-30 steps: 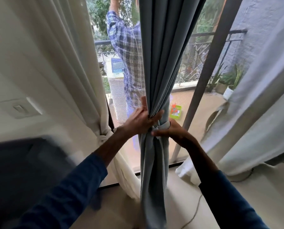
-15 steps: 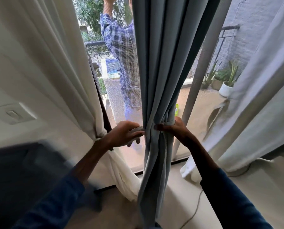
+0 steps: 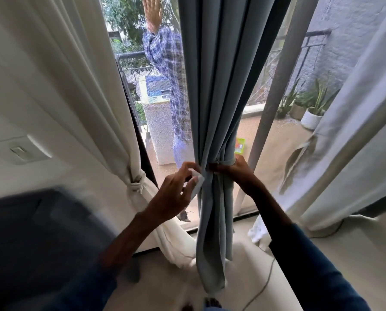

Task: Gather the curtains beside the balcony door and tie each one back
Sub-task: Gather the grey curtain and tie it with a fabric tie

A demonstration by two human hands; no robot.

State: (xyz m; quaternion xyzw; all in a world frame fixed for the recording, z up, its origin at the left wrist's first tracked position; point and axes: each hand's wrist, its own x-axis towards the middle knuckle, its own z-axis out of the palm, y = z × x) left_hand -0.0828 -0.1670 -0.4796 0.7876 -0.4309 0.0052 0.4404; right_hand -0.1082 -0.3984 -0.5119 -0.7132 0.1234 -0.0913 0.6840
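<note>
At centre frame, the right hand grips the grey fabric tie-back band around the gathered blue-grey curtain; the left hand pinches its pale loose end.

Daylight came through the balcony door, with a grey frame post right of centre. White wall on the left with a switch plate; dark blurred furniture below it. Pale floor with a cable across it. Outside: railing, potted plants, trees, person in a plaid shirt.
</note>
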